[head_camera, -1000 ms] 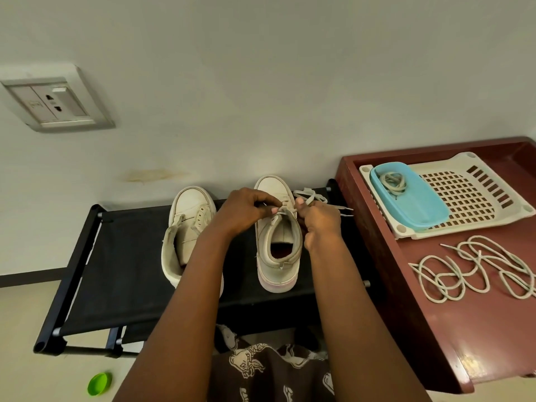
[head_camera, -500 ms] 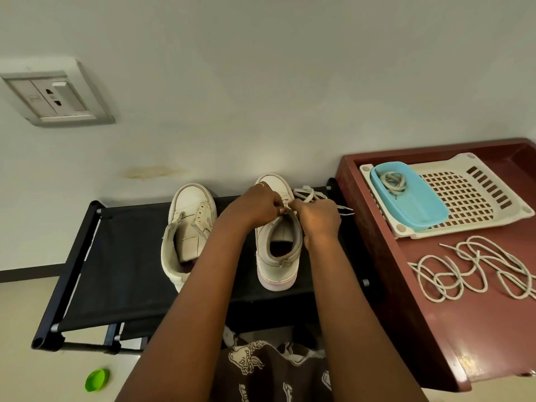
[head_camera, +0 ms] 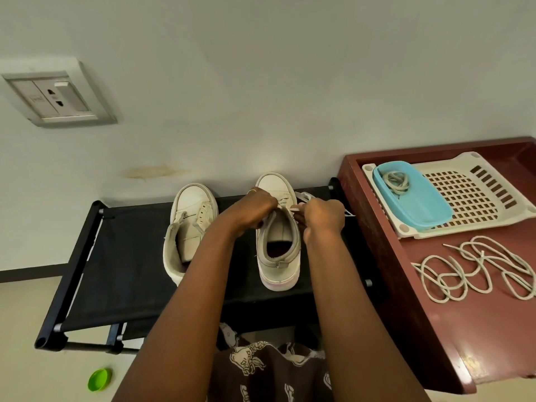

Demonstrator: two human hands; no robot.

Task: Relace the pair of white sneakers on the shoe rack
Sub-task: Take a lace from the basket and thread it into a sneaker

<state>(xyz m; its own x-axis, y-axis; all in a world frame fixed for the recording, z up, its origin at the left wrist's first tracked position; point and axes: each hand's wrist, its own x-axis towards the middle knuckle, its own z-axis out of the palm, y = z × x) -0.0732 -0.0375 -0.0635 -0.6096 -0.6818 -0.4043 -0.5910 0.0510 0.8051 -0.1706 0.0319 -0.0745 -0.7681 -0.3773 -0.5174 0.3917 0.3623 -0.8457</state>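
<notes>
On the black fabric shoe rack [head_camera: 121,271], set against the pale wall [head_camera: 290,82], two white high-top sneakers stand side by side with their toes to the wall. Both hands work at the right-hand sneaker [head_camera: 280,265], just ahead of its opening. The left hand [head_camera: 252,210] has its fingers curled over the left edge of the upper beside the tongue and grips it; a thin ring [head_camera: 252,191] shows on one finger. The right hand [head_camera: 323,216] is closed as well, thumb and forefinger pinching the tip of a flat white lace [head_camera: 301,195] at the right row of eyelets, while the rest of that lace lies loose on the rack beyond the knuckles. The left-hand sneaker [head_camera: 188,227] stands apart from both hands, its heel partly hidden by the left forearm. Just beside the rack on the right, a dark red wooden table [head_camera: 435,329] carries a white perforated plastic tray [head_camera: 478,192] with a light blue oval plastic tub [head_camera: 420,204] lying in it and a coiled lace [head_camera: 396,181] inside the tub. Nearer on the table, off-white cord laces [head_camera: 475,274] lie in loose loops. A green plastic cap [head_camera: 99,380] lies on the floor, and a grey wall socket [head_camera: 55,97] sits high on the left.
</notes>
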